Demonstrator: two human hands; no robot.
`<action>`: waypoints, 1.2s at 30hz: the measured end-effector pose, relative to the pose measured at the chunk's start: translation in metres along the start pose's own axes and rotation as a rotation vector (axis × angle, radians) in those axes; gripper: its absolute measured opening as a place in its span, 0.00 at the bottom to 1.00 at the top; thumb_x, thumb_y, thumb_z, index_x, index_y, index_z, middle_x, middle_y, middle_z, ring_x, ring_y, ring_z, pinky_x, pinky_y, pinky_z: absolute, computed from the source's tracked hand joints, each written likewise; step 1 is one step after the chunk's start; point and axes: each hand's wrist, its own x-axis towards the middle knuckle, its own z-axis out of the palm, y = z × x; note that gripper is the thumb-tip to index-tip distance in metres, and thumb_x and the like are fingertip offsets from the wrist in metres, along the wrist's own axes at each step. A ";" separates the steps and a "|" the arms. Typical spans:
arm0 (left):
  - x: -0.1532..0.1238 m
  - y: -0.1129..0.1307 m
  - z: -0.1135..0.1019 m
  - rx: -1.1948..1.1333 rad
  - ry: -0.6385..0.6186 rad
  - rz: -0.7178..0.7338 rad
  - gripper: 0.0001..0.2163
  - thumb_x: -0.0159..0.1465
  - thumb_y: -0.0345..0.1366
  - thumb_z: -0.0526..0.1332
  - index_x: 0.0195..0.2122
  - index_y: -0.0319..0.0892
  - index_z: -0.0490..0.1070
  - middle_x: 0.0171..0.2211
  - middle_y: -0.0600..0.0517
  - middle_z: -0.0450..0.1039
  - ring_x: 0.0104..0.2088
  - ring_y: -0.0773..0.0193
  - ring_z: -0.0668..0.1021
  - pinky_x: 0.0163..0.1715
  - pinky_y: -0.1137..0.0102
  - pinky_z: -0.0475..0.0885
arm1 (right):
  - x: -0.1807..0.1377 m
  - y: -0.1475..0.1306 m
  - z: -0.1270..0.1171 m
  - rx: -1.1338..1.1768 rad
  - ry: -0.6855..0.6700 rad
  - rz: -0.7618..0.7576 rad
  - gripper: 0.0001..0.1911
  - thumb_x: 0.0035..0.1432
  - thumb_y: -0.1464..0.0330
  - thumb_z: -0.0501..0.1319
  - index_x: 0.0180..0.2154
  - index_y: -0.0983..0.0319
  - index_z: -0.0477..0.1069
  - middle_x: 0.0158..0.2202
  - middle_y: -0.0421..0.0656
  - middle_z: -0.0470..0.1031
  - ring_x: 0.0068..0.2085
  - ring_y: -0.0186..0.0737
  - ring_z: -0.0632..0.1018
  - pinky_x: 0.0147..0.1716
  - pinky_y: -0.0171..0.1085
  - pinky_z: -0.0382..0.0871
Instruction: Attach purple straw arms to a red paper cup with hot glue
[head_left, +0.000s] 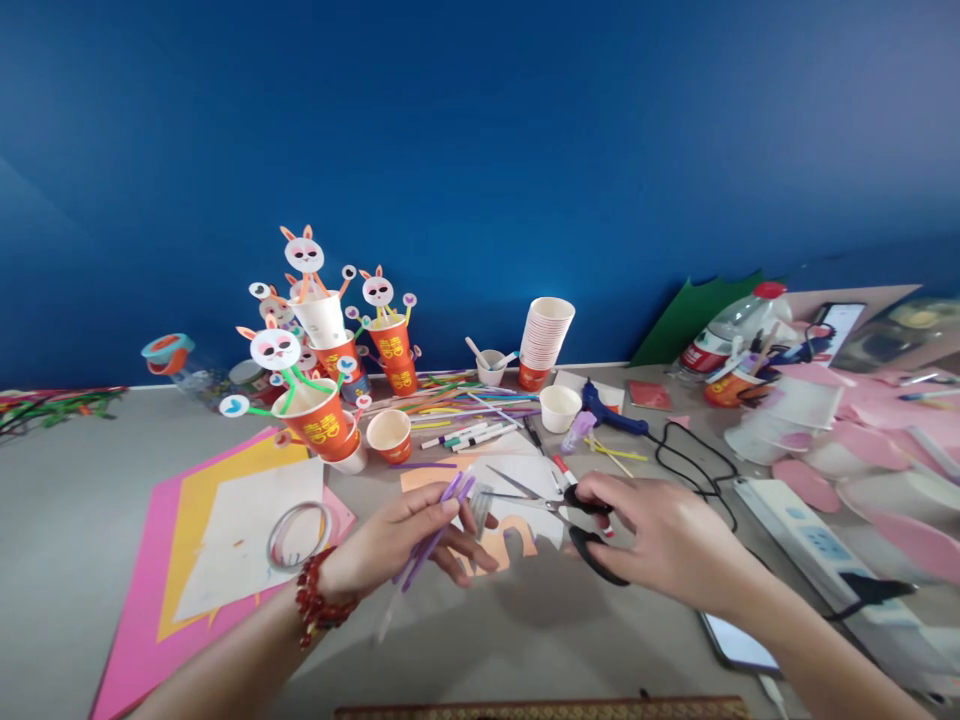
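Purple pipe cleaners [421,560] are pinched between the fingers of my left hand [420,530]. A pale, see-through strip [484,505] shows at its fingertips, too blurred to name. My right hand [660,530] has its thumb and fingers through the black handles of a pair of scissors [541,500]. The blades are spread and point left toward my left hand, near the pale strip. Beneath them on the desk lie orange paper [517,538] with an arch shape and a white sheet [517,462].
Paper cups with rabbit figures [322,425] stand at the back left, with a cup stack [547,340] behind the scissors. A blue glue gun [611,412] with a black cable lies right of centre. A power strip [817,545] and phone [739,640] are at right; a tape roll [298,535] at left.
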 end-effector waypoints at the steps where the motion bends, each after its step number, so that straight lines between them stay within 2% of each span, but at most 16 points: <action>1: 0.001 0.000 0.002 0.016 0.036 -0.005 0.13 0.69 0.43 0.57 0.39 0.37 0.70 0.41 0.41 0.76 0.42 0.50 0.83 0.33 0.67 0.78 | -0.001 -0.001 -0.002 -0.039 0.003 -0.011 0.09 0.50 0.65 0.65 0.35 0.56 0.70 0.26 0.36 0.76 0.27 0.39 0.76 0.25 0.34 0.57; 4: 0.004 -0.001 0.006 0.058 0.121 -0.007 0.14 0.68 0.45 0.58 0.40 0.38 0.70 0.40 0.43 0.75 0.43 0.49 0.83 0.32 0.67 0.78 | -0.001 -0.006 -0.003 -0.136 0.023 -0.045 0.08 0.48 0.64 0.65 0.34 0.56 0.70 0.22 0.35 0.75 0.24 0.40 0.75 0.23 0.34 0.52; 7: 0.006 -0.001 0.008 0.100 0.151 -0.001 0.14 0.67 0.46 0.58 0.41 0.38 0.70 0.40 0.45 0.74 0.42 0.50 0.83 0.31 0.68 0.78 | 0.000 -0.010 0.000 -0.221 0.028 -0.073 0.07 0.49 0.64 0.64 0.31 0.56 0.70 0.20 0.36 0.73 0.22 0.40 0.74 0.23 0.35 0.47; 11: 0.006 -0.004 0.008 0.116 0.128 -0.010 0.14 0.67 0.46 0.58 0.41 0.38 0.70 0.43 0.45 0.73 0.41 0.51 0.83 0.30 0.69 0.78 | 0.006 -0.014 0.001 -0.248 0.022 -0.104 0.06 0.51 0.63 0.63 0.30 0.57 0.69 0.20 0.38 0.72 0.22 0.40 0.72 0.24 0.37 0.44; 21: 0.002 -0.003 0.010 0.169 0.117 -0.012 0.15 0.68 0.47 0.57 0.41 0.38 0.70 0.35 0.45 0.75 0.42 0.51 0.83 0.32 0.68 0.79 | 0.014 -0.018 -0.003 -0.255 0.027 -0.149 0.06 0.52 0.63 0.63 0.28 0.58 0.70 0.18 0.40 0.71 0.20 0.38 0.69 0.23 0.38 0.41; 26: 0.002 -0.002 0.009 0.156 0.093 -0.005 0.15 0.68 0.46 0.57 0.41 0.38 0.70 0.36 0.46 0.76 0.42 0.51 0.83 0.32 0.69 0.78 | 0.014 -0.012 0.003 -0.258 0.003 -0.153 0.06 0.52 0.65 0.63 0.26 0.57 0.69 0.16 0.38 0.69 0.19 0.37 0.68 0.23 0.38 0.41; 29: 0.002 -0.002 0.009 0.152 0.086 -0.015 0.15 0.68 0.47 0.56 0.41 0.38 0.70 0.40 0.43 0.76 0.42 0.51 0.83 0.32 0.69 0.78 | 0.013 -0.007 0.006 -0.221 0.026 -0.161 0.07 0.53 0.64 0.63 0.25 0.57 0.68 0.16 0.38 0.67 0.19 0.37 0.67 0.23 0.38 0.42; 33: 0.000 -0.001 0.009 0.134 0.082 -0.006 0.14 0.69 0.45 0.56 0.41 0.37 0.70 0.43 0.40 0.77 0.43 0.51 0.83 0.32 0.68 0.78 | 0.014 -0.004 0.004 -0.161 0.046 -0.106 0.04 0.53 0.65 0.63 0.28 0.57 0.69 0.18 0.37 0.70 0.21 0.38 0.69 0.23 0.36 0.45; 36: -0.001 -0.001 0.010 0.116 0.083 0.005 0.14 0.69 0.44 0.55 0.42 0.37 0.70 0.40 0.40 0.79 0.43 0.51 0.83 0.34 0.67 0.79 | 0.015 -0.006 0.005 -0.006 0.106 0.054 0.05 0.53 0.65 0.63 0.29 0.57 0.68 0.21 0.38 0.72 0.22 0.37 0.70 0.23 0.34 0.50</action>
